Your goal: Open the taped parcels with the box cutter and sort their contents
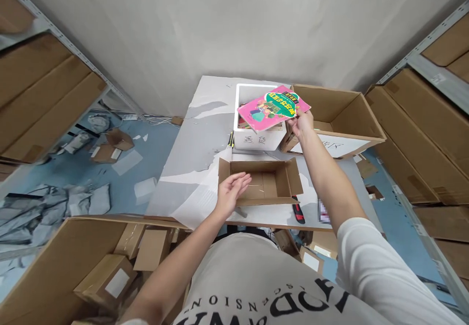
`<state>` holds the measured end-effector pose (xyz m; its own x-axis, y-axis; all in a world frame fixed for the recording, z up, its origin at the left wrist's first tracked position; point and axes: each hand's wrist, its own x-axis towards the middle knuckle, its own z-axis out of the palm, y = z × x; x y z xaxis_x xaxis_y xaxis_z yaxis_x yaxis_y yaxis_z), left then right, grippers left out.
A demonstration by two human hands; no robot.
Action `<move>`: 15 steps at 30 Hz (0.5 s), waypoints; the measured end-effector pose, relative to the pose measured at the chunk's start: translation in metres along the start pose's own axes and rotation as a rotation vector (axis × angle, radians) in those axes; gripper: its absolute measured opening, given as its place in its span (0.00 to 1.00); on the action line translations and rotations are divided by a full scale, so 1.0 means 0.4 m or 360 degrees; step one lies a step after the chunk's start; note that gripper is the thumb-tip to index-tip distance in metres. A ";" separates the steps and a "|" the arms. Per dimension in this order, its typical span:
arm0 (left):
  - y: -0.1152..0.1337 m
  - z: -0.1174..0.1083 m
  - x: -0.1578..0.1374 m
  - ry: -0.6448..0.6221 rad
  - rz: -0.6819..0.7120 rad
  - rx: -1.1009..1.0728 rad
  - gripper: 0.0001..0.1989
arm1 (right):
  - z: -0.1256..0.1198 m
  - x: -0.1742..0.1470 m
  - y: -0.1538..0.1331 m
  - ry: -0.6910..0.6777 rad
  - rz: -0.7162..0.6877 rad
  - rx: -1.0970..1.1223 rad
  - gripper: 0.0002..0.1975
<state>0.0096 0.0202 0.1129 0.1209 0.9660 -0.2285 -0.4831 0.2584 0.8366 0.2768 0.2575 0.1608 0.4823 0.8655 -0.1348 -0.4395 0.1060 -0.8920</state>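
My right hand (pixel 302 123) grips the lower right corner of a pink booklet (pixel 252 113) with a green and yellow title. The booklet is held tilted over a white foam box (pixel 240 141), which has handwriting on its front and more books partly visible inside. Below it on the table stands an open cardboard box (pixel 284 181), its flaps spread and a few thin strands on its bottom. My left hand (pixel 232 190) hovers at that box's left side, fingers stretched out and holding nothing.
A larger open carton (pixel 337 105) with a labelled front stands right of the foam box. Near the table's front edge lies a red and black cutter (pixel 298 211); a yellow and black tool (pixel 230 139) rests by the foam box. A big carton of parcels (pixel 54 247) stands at lower left. Shelves flank both sides.
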 end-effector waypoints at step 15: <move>-0.309 -0.451 -0.073 0.0192 -0.0517 0.2791 0.52 | 0.144 0.103 0.240 0.0272 0.0367 -0.0027 0.11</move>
<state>-0.0908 -0.0415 -0.0738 -0.0824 0.8942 -0.4401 0.9503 0.2036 0.2356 0.2107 0.3315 0.0945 0.4925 0.7706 -0.4044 -0.5404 -0.0935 -0.8362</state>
